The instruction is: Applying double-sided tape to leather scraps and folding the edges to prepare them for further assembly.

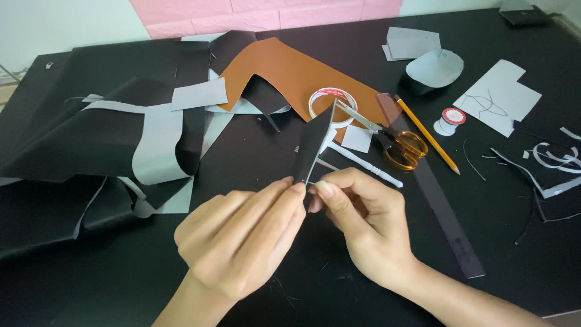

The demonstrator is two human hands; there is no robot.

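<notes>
A small black leather-like panel with a pale grey backing (313,144) stands on edge above a black desk (254,163), pinched at its bottom corner between two bare hands.

The panel rises up and away from both grips, only its lowest tip caught: the left hand (242,239) presses thumb and fingertips together on that corner, and the right hand (363,221) nips the pale edge beside it, the two grips touching. Just behind the panel lie a roll of white tape with a red-printed core (332,104), orange-handled scissors (393,140), a white plastic tool (363,165), a yellow pencil (426,134) and a dark ruler (442,206). Farther back sits a brown leather sheet (290,72); folded black-and-grey material (109,139) lies well to the left.
</notes>
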